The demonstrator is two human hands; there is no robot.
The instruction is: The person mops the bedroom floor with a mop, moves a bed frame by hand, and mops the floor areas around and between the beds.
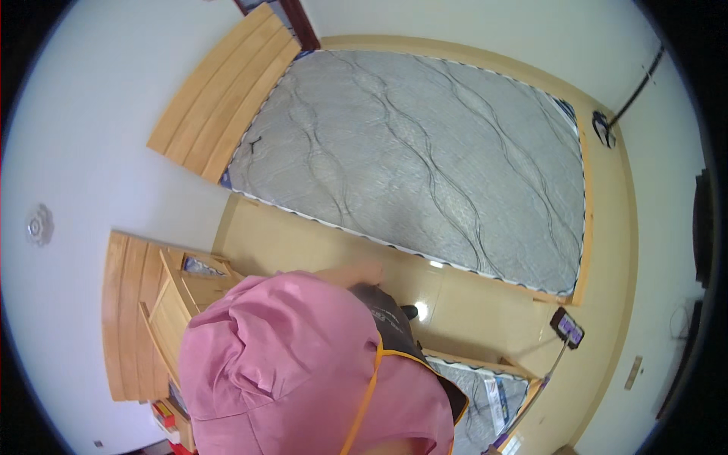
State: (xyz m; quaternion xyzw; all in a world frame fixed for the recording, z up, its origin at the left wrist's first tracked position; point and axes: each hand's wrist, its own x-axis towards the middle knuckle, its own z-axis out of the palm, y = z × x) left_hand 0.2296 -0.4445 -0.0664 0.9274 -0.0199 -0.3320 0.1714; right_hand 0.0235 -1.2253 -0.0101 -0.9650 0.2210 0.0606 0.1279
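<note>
From my pink sleeve (280, 334), my left hand (370, 273) reaches out over the floor by the large bed's near side. It is small and smeared, so its fingers do not show clearly, and I see no object in it. At the lower edge a sliver of my right hand (491, 450) closes round the purple upper part of a mop (556, 360); most of that hand is cut off. The pole slants up to the right. Its flat purple and dark mop head (567, 327) is beyond the large bed's near right corner.
A grey mattress (409, 167) lies on the large wooden bed, with a small dark item (254, 144) on it. Another mattress (478, 402) is near my right side. A wooden cabinet (205, 288) and headboard (133, 318) stand left. My dark apron (390, 318) has yellow edging.
</note>
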